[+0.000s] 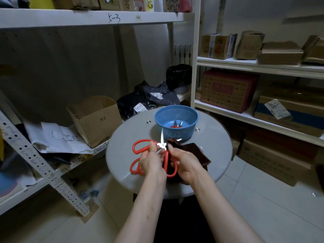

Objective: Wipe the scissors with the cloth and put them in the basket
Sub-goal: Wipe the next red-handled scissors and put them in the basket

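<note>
Head view: left grip point(151, 161) pinches open red-handled steel scissors point(162, 138); right grip point(182, 162) clasps dark brown cloth point(194, 151) around one blade.

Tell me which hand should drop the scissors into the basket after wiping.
Left, likely: the left hand grips the red-handled steel scissors at the pivot, while the right hand pinches the dark brown cloth.

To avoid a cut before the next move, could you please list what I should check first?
1. Left hand grip on the scissors near the pivot: ok.
2. Right hand holds the cloth: ok.
3. Cloth wrapped over one blade: ok.
4. Other blade bare, tip pointing away from the fingers: ok.
5. Blades clean: cannot tell.
6. Basket open, with room beside the small scissors: ok.
</note>
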